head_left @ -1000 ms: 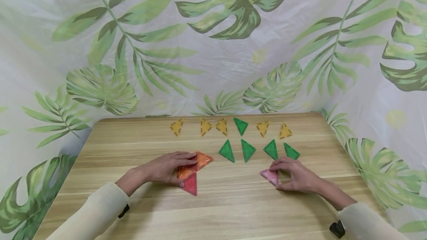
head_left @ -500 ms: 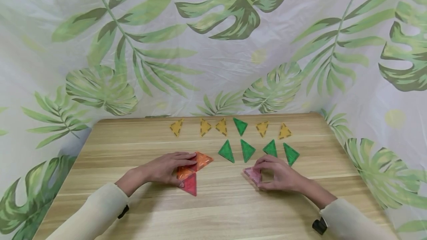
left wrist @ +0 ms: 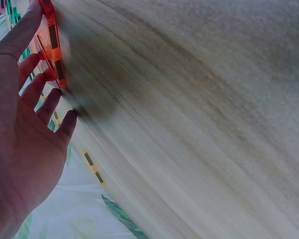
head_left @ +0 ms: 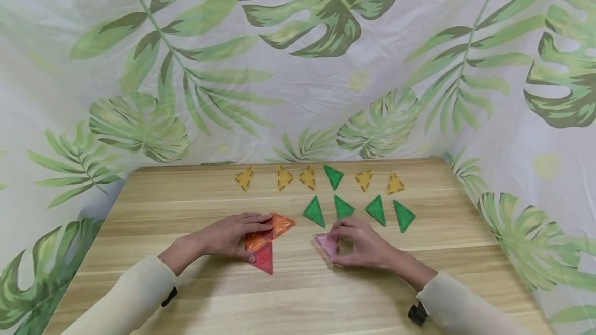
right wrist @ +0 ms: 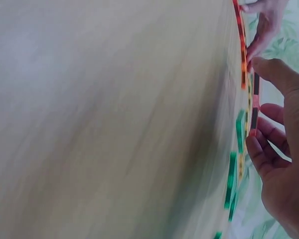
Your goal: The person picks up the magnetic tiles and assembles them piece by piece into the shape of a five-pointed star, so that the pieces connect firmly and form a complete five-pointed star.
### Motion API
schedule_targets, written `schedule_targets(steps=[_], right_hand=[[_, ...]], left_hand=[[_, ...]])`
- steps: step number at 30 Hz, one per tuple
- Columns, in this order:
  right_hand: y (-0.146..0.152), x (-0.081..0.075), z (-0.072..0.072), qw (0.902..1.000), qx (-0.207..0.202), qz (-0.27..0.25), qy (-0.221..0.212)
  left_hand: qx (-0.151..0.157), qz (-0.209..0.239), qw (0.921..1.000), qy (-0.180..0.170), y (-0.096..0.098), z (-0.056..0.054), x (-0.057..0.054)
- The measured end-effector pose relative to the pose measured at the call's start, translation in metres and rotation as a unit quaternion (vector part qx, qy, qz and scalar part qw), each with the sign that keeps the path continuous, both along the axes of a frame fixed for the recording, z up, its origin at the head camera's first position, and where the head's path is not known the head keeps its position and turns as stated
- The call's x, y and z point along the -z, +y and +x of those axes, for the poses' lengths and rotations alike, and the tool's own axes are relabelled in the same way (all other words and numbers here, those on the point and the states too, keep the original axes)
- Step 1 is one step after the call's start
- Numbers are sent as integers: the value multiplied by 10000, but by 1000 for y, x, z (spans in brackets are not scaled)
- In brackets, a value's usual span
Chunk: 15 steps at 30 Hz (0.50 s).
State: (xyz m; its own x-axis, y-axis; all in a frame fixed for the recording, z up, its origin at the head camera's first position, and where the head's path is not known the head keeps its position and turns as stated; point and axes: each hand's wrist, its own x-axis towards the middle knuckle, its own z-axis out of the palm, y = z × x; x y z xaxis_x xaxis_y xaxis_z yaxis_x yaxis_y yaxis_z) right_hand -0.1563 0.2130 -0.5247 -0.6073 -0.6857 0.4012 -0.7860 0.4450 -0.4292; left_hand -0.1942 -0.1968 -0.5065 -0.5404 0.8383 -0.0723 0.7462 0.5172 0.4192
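Note:
My left hand rests on a joined cluster of translucent triangular magnetic tiles. Its fingertips lie on the upper part and the thumb presses the lower left edge. An orange tile juts out to the right, a second orange tile shows between thumb and fingers, and a red tile sits lowest. Another red tile is mostly covered by the fingers. To the right of this cluster, my right hand pinches a pale pink triangular magnetic tile between thumb and fingers; its dark edge strips show in the right wrist view.
Beyond the hands several green triangular tiles lie in a row on the wooden table. Farther back, near the edge, are several yellow triangles and one green triangle. A leaf-patterned cloth hangs behind the table.
My right hand has moved left with the pink tile, from below the rightmost green tiles to closer to the orange and red cluster. My left hand has stayed in place.

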Motion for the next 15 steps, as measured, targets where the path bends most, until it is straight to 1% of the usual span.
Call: schedule_targets(steps=[3,10,15], right_hand=[[-14,1,1,9999,45,32,-90],[-46,0,7,9979,253,234,-544],[-66,0,8,9978,380,229,-491]], left_hand=[[-3,-8,10000,16,0,0,0],[1,23,10000,29,0,0,0],[8,32,10000,39,-1,0,0]])
